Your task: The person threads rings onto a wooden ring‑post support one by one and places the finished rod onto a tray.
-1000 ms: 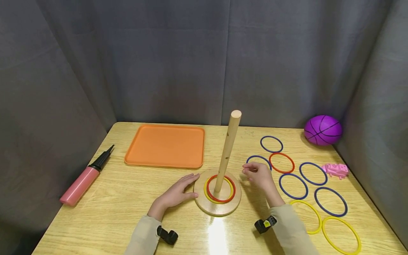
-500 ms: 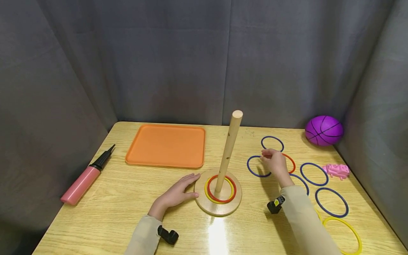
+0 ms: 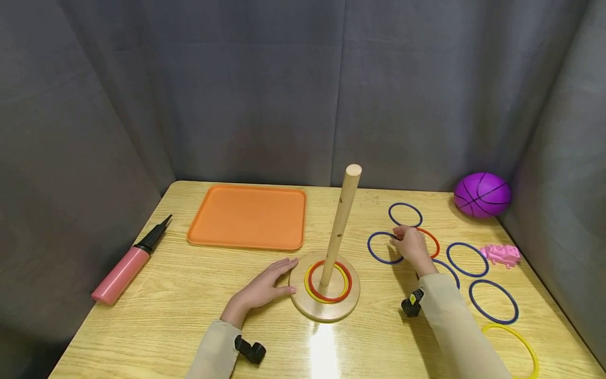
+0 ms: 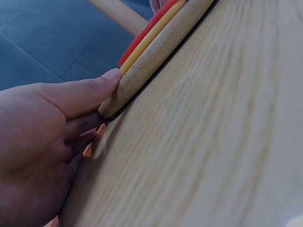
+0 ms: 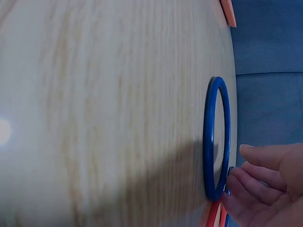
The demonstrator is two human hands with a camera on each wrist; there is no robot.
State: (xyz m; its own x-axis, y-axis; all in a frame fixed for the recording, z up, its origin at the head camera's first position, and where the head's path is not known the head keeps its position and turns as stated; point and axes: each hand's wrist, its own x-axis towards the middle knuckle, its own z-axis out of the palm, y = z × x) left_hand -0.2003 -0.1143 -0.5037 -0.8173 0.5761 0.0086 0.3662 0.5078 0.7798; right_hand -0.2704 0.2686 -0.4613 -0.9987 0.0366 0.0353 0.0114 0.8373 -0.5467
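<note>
A round wooden base [image 3: 301, 304] carries an upright wooden post [image 3: 342, 216]. Around the post's foot lie a red ring [image 3: 351, 281] and a yellow ring [image 4: 156, 32]. My left hand [image 3: 259, 287] rests against the base's left edge, fingers extended and thumb on the rim. To the right, my right hand [image 3: 413, 248] reaches down at the right side of a blue ring [image 3: 370, 246] lying on the table, partly covering another red ring [image 3: 436, 245]. In the right wrist view, its fingertips are at the blue ring's [image 5: 209, 142] end, while the thumb stands apart.
Several more rings lie at the right, including a far blue ring [image 3: 390, 213] and a yellow ring [image 3: 529, 347]. A pink toy [image 3: 502, 255] and a purple ball [image 3: 482, 195] are beyond them. An orange tray [image 3: 248, 217] and a pink hand pump [image 3: 122, 273] lie left.
My right hand has moved right and away from me, from beside the post to between the blue and red rings, then lowered slightly. The left hand has stayed at the base.
</note>
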